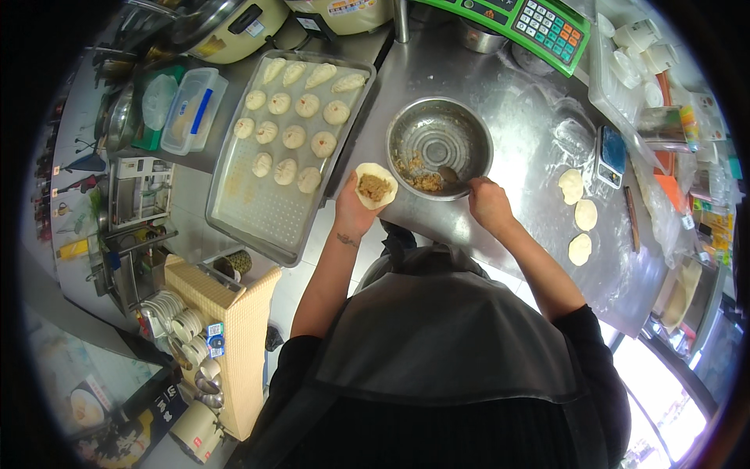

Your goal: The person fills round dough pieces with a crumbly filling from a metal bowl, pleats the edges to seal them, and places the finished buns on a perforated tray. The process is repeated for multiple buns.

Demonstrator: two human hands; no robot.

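In my left hand [353, 213] lies a round dough wrapper [390, 191] with a mound of brown filling [374, 186] at its middle. My right hand [491, 205] is closed at the near right rim of a steel bowl [398, 125], around the handle of a spoon [448, 174] whose head rests inside. Some filling [426, 183] sits at the bottom near side of that bowl. To the left, a perforated tray [234, 211] bears several pleated buns [293, 137] in rows, with a few longer shaped ones at its far end. Flat dough wrappers [586, 214] lie on the steel table at right.
A rolling pin [631, 219] and a small scale [611, 156] are right of the wrappers, on flour-dusted steel [539, 117]. A green weighing scale [539, 27] stands at the back. A lidded plastic box [192, 112] is left of the tray. Plastic bags and containers crowd the right edge.
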